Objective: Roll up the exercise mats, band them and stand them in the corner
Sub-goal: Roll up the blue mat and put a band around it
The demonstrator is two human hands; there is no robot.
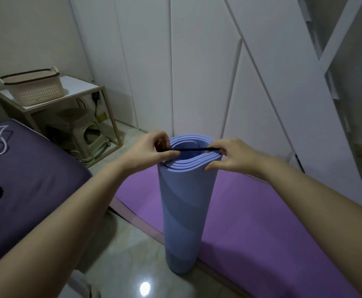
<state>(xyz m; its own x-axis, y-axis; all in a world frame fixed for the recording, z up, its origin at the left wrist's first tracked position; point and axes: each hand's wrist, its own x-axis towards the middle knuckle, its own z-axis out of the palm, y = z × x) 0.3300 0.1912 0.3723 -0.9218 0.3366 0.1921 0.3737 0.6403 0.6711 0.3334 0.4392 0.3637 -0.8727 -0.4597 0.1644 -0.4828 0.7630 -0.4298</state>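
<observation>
The left hand [152, 151] and right hand [229, 157] each pinch an end of a black band [194, 149], stretched taut between them across the open top of the rolled blue mat [183, 203]. The roll stands upright below both hands, with a purple mat [261, 222] flat on the floor behind it.

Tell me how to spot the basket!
Look in the far left corner, past the purple-covered bed, to the small white-topped table by the wall. The basket sits on top: cream plastic with holes in its sides and a dark rim, unlike the plain stool underneath.
</observation>
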